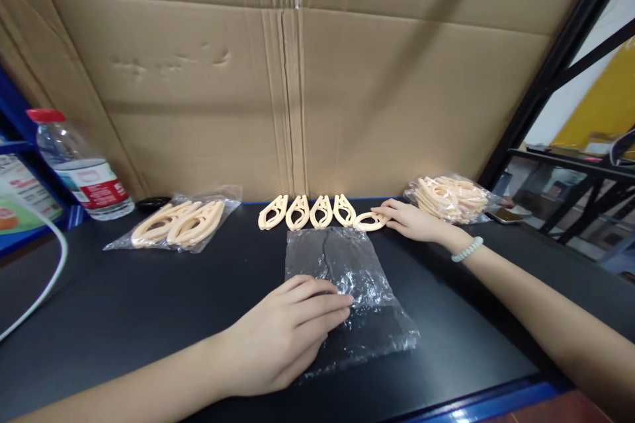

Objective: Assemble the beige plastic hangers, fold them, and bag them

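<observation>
My left hand point(282, 334) lies flat, fingers stretched, on the left edge of an empty clear plastic bag point(357, 291) in the middle of the black table. My right hand point(411, 219), a white bead bracelet on its wrist, rests with fingers extended on a cream plastic clip point(370, 221) lying flat. That clip is the right end of a row of several like clips point(307, 211) lined up beyond the bag.
A sealed bag of cream clips point(181, 221) lies at the left, and a fuller bag of clips point(451, 198) at the right. A water bottle point(82, 168) and a white cable point(49, 277) are far left. A cardboard wall point(297, 79) stands behind. A phone point(506, 214) lies right.
</observation>
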`<state>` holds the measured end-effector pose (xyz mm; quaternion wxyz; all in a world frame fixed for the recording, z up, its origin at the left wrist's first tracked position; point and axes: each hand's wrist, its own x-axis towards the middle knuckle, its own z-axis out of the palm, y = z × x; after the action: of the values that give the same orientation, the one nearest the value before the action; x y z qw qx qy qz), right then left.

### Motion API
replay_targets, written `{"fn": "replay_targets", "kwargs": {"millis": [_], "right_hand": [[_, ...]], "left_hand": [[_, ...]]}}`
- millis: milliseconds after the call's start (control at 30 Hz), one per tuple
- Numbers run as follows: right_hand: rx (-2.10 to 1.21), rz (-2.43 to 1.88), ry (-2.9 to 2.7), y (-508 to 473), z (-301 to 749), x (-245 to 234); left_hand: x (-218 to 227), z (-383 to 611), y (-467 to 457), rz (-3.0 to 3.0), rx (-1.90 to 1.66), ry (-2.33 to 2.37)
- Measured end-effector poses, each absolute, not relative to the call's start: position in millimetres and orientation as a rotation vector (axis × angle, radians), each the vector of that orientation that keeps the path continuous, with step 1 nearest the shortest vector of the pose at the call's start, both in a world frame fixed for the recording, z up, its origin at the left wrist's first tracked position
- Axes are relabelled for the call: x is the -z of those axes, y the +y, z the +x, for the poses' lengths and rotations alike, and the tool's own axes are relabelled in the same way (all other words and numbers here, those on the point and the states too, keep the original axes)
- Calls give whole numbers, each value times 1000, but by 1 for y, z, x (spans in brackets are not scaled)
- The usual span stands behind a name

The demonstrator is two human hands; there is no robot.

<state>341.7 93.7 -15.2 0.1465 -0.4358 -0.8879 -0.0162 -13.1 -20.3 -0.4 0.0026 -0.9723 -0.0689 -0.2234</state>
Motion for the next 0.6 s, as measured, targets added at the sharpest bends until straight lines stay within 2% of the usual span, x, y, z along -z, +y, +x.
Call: {"fn": "replay_targets", "kwargs": {"millis": [367,600], "right_hand": [[-129,-1275,-2542,48,341,-20],[169,-1337,-2073,33,351,-31]], "left_hand": [[-1,-15,-22,-3019,773,-148],[4,-18,-22,-2996,762,-145]]}}
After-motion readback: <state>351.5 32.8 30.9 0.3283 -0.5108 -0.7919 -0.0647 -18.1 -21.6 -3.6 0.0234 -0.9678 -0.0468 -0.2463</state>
